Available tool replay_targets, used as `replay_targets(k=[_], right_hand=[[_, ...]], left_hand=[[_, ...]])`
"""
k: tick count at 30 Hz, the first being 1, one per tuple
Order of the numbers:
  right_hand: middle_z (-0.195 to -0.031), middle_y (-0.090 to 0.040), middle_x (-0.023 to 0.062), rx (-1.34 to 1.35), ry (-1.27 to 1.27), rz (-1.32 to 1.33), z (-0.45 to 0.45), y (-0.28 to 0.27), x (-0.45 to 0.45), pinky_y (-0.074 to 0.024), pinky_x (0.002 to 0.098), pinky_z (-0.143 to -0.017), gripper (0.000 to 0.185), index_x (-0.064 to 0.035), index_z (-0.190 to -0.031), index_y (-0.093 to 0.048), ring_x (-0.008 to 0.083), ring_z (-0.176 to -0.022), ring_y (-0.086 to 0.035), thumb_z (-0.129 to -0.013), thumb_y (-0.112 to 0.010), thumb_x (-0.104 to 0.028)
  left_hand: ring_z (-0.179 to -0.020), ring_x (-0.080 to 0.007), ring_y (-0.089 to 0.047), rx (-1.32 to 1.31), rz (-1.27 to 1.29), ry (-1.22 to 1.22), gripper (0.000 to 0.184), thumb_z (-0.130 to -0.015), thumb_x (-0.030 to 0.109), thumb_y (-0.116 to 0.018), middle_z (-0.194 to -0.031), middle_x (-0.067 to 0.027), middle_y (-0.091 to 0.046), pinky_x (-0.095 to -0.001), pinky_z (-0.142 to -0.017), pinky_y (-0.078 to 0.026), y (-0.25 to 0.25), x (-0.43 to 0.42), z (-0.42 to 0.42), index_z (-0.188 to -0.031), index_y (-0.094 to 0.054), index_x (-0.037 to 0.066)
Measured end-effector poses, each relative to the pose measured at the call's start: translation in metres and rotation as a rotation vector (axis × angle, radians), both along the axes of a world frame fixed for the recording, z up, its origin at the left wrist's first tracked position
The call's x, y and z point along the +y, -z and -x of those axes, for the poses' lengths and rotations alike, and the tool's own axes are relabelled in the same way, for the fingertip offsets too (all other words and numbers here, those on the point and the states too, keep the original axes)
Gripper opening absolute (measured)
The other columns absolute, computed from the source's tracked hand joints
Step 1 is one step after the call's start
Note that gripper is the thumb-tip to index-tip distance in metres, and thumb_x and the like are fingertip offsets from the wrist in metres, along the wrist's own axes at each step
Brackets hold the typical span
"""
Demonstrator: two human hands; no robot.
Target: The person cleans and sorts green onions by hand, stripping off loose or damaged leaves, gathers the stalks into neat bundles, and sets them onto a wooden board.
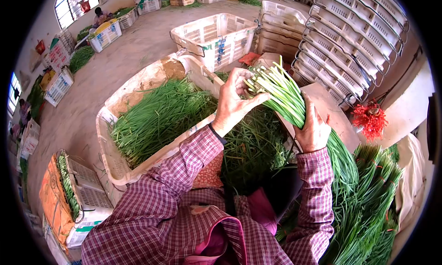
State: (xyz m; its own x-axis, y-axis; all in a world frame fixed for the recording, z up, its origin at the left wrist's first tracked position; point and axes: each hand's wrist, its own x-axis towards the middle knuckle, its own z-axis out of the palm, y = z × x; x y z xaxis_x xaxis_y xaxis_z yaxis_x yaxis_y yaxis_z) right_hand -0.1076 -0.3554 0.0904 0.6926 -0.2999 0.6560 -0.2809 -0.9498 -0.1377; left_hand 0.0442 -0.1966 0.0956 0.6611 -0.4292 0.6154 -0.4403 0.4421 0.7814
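A bunch of green chives is held up in front of me, its pale cut ends pointing up and left and its long leaves hanging down to the right. My right hand wraps around the stalks at mid-length. At the pale ends is my left hand, with thumb and fingers apart and the fingertips close against the stalks. Loose chives fill a plastic crate to my left. Tied chive bundles with red bands are piled at my right. Scattered leaves lie below my hands.
A hank of red ties hangs by the board at right. Tall stacked crates stand behind it. Another white crate sits ahead. A covered crate is at lower left. A person sits far off.
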Motion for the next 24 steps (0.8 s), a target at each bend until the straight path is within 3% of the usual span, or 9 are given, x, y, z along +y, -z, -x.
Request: replay_targets(k=[6, 9, 10, 12, 13, 15, 18, 19, 24], right_hand=[[-0.093, -0.062, 0.0089, 0.048, 0.039, -0.007, 0.012, 0.01, -0.009, -0.0528, 0.035, -0.069, 0.094, -0.0192, -0.136, -0.039, 0.0254, -0.079, -0.064, -0.052, -0.08, -0.008], [-0.089, -0.061, 0.0083, 0.075, 0.043, 0.019, 0.016, 0.014, -0.012, -0.0528, 0.0353, -0.067, 0.091, -0.0202, -0.134, -0.041, 0.0253, -0.078, -0.064, -0.053, -0.08, -0.009], [-0.089, -0.061, 0.0083, 0.076, 0.044, 0.019, 0.017, 0.015, -0.012, -0.0528, 0.0353, -0.067, 0.091, -0.0202, -0.134, -0.041, 0.0253, -0.078, -0.064, -0.053, -0.08, -0.009], [-0.098, -0.064, 0.0104, 0.17, 0.076, 0.035, 0.018, 0.015, -0.011, -0.054, 0.0352, -0.068, 0.067, -0.018, -0.13, -0.046, 0.0269, -0.079, -0.066, -0.069, -0.074, -0.018], [-0.096, -0.064, 0.0104, 0.165, 0.071, 0.03, 0.018, 0.019, -0.011, -0.0533, 0.0356, -0.067, 0.068, -0.0185, -0.13, -0.047, 0.0269, -0.077, -0.065, -0.068, -0.074, -0.018], [-0.09, -0.062, 0.0092, 0.162, 0.066, 0.042, 0.016, 0.024, -0.013, -0.053, 0.0361, -0.066, 0.078, -0.0204, -0.132, -0.044, 0.0264, -0.076, -0.065, -0.061, -0.075, -0.012], [-0.084, -0.06, 0.0086, 0.142, 0.014, 0.009, 0.008, 0.031, -0.011, -0.0526, 0.0366, -0.063, 0.088, -0.0219, -0.135, -0.04, 0.0266, -0.073, -0.064, -0.056, -0.076, -0.007], [-0.085, -0.06, 0.0089, 0.14, 0.02, -0.007, 0.005, 0.035, -0.012, -0.0526, 0.0367, -0.063, 0.088, -0.0218, -0.135, -0.04, 0.0269, -0.074, -0.064, -0.056, -0.076, -0.008], [-0.087, -0.061, 0.0096, 0.151, 0.002, -0.043, -0.004, 0.045, -0.005, -0.0526, 0.0369, -0.064, 0.089, -0.0215, -0.136, -0.039, 0.0277, -0.075, -0.064, -0.056, -0.076, -0.008]], left_hand=[[-0.079, -0.0073, -0.059, 0.138, 0.032, 0.14, 0.024, -0.082, 0.001, -0.066, -0.091, -0.0042, -0.061, -0.0209, -0.066, -0.049, 0.017, -0.011, -0.001, -0.098, -0.049, 0.004], [-0.073, -0.0072, -0.059, 0.176, -0.163, 0.119, 0.007, -0.087, 0.005, -0.058, -0.087, -0.0047, -0.062, -0.0213, -0.062, -0.05, 0.027, -0.009, -0.006, -0.092, -0.055, 0.001], [-0.073, -0.0072, -0.059, 0.177, -0.164, 0.12, 0.007, -0.087, 0.005, -0.058, -0.087, -0.0047, -0.062, -0.0213, -0.062, -0.05, 0.033, -0.01, -0.011, -0.092, -0.055, 0.001], [-0.069, -0.0075, -0.059, 0.234, -0.217, 0.096, 0.016, -0.091, 0.014, -0.055, -0.086, -0.0051, -0.062, -0.0222, -0.059, -0.05, 0.052, -0.011, -0.025, -0.097, -0.057, -0.001], [-0.068, -0.0076, -0.059, 0.35, -0.166, 0.161, 0.024, -0.093, 0.021, -0.052, -0.084, -0.0049, -0.061, -0.0221, -0.057, -0.051, 0.048, -0.007, -0.024, -0.1, -0.058, -0.001], [-0.073, -0.0085, -0.059, 0.346, -0.198, 0.173, 0.028, -0.092, 0.026, -0.055, -0.085, -0.0045, -0.06, -0.0196, -0.063, -0.049, 0.041, -0.002, -0.024, -0.101, -0.057, -0.001], [-0.078, -0.0075, -0.058, -0.03, -0.197, 0.06, 0.037, -0.083, 0.025, -0.069, -0.089, -0.0029, -0.059, -0.0189, -0.067, -0.047, 0.056, -0.006, -0.026, -0.106, -0.051, 0.001], [-0.079, -0.0056, -0.056, -0.148, -0.232, 0.036, 0.044, -0.075, 0.018, -0.077, -0.091, -0.0018, -0.057, -0.019, -0.064, -0.046, 0.038, -0.001, -0.015, -0.104, -0.048, 0.003], [-0.078, -0.0044, -0.056, 0.011, -0.293, -0.074, 0.039, -0.071, 0.01, -0.079, -0.092, -0.0024, -0.06, -0.0183, -0.062, -0.045, 0.048, -0.002, -0.019, -0.095, -0.048, 0.005]])
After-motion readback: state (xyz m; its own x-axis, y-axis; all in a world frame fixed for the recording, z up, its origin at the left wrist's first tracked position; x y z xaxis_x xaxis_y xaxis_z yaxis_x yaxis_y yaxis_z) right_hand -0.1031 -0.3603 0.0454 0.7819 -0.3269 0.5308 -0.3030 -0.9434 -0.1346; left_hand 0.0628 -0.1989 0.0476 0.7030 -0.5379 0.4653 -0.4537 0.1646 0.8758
